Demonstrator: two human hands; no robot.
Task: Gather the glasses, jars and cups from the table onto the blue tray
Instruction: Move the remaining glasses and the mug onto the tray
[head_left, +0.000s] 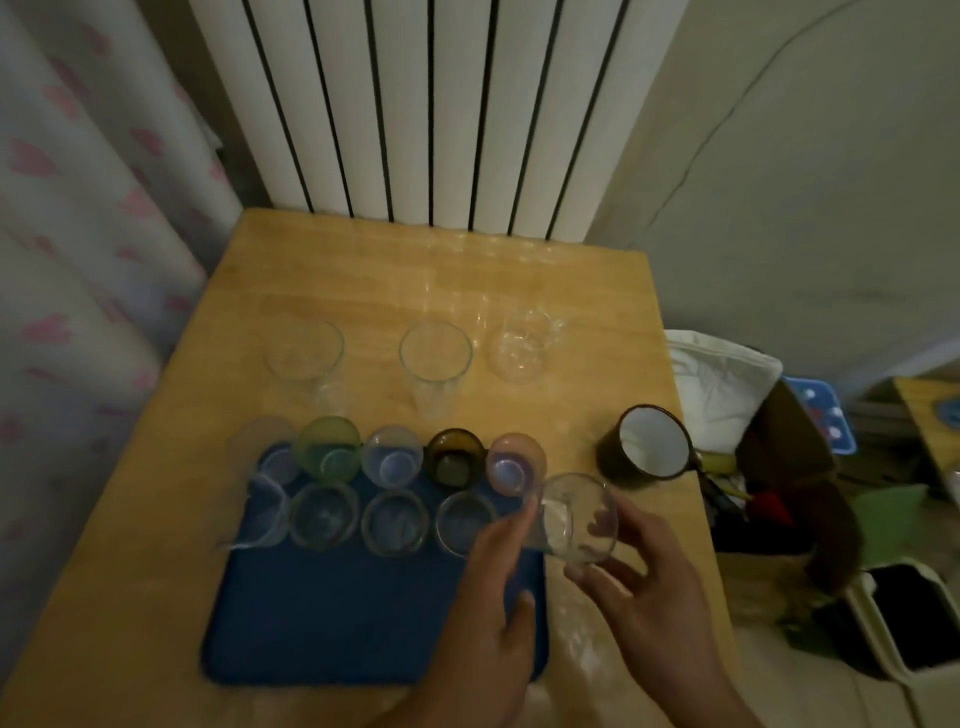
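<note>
Wooden table (363, 270), light-toned, carried a blue tray (337, 623) lying flat just left of the left hand (488, 587). Beyond both hands three clear glasses (435, 358) stood in a row directly on the wood. A dark mug (647, 444) with white interior sat tilted just beyond the right hand (639, 582).
</note>
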